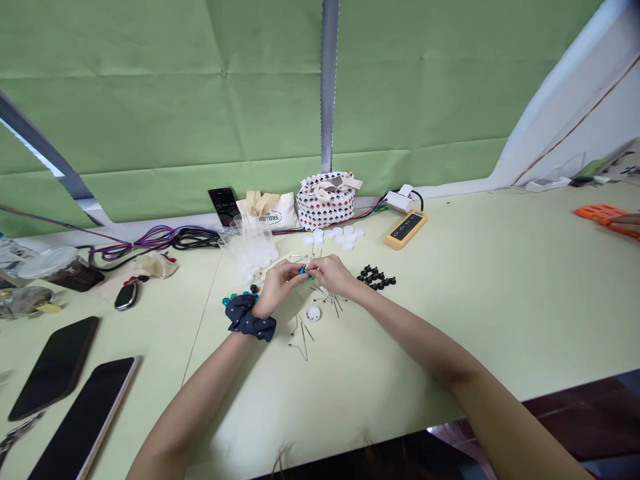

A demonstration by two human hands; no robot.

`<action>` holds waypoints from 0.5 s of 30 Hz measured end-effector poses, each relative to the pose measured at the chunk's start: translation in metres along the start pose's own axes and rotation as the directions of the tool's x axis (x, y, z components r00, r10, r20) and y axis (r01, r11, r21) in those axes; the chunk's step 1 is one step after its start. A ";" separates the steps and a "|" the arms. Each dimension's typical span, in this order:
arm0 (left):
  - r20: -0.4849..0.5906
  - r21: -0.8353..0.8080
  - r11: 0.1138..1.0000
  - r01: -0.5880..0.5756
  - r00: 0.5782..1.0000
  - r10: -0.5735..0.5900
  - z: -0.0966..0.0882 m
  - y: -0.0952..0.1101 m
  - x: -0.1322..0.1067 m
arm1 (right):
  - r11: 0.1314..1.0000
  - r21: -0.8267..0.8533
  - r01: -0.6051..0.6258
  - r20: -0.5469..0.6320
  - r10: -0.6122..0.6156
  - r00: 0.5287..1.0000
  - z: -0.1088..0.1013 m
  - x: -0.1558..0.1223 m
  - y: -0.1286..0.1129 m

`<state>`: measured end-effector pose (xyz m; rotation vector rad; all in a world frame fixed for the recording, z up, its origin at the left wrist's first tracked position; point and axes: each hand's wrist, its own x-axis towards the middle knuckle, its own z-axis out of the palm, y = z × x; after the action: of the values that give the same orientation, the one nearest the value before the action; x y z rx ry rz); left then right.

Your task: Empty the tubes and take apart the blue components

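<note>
My left hand (278, 285), with a dark dotted scrunchie (246, 316) at the wrist, pinches a small shiny blue piece (303, 270) between thumb and fingers. My right hand (331, 275) meets it from the right, its fingertips closed close to the blue piece; what they grip is too small to make out. A bit of green shows just under the fingertips. Below my hands lie several thin bent metal wires (302, 337) and a round white cap (313, 313). Blue and green pieces (231, 298) lie by my left wrist, and small black knob-like parts (376, 277) beyond my right.
Behind my hands are clear plastic tubes (246, 241), white caps (345, 235), a patterned pouch (326, 205), a propped phone (223, 203) and a yellow power strip (406, 229). Phones (84, 421) and a car key (127, 295) lie left. Another person's hand (629, 223) touches an orange object (603, 215).
</note>
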<state>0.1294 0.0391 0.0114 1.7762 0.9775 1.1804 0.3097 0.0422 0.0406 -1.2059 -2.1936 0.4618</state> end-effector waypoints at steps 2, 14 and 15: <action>0.004 0.013 1.000 -0.009 1.000 0.009 0.001 -0.002 0.000 | 0.996 -0.077 -0.045 -0.025 0.044 0.999 0.001 -0.001 0.001; -0.001 0.047 0.998 -0.031 1.000 0.031 0.001 0.001 0.000 | 0.997 0.071 0.006 -0.048 -0.003 0.999 0.005 -0.001 0.003; -0.011 0.045 0.999 -0.028 1.000 0.028 0.001 0.001 0.000 | 0.995 0.092 0.026 -0.040 -0.023 0.999 0.005 -0.001 0.002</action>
<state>0.1303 0.0385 0.0125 1.8257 0.9961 1.1961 0.3087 0.0424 0.0354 -1.1284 -2.1276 0.5191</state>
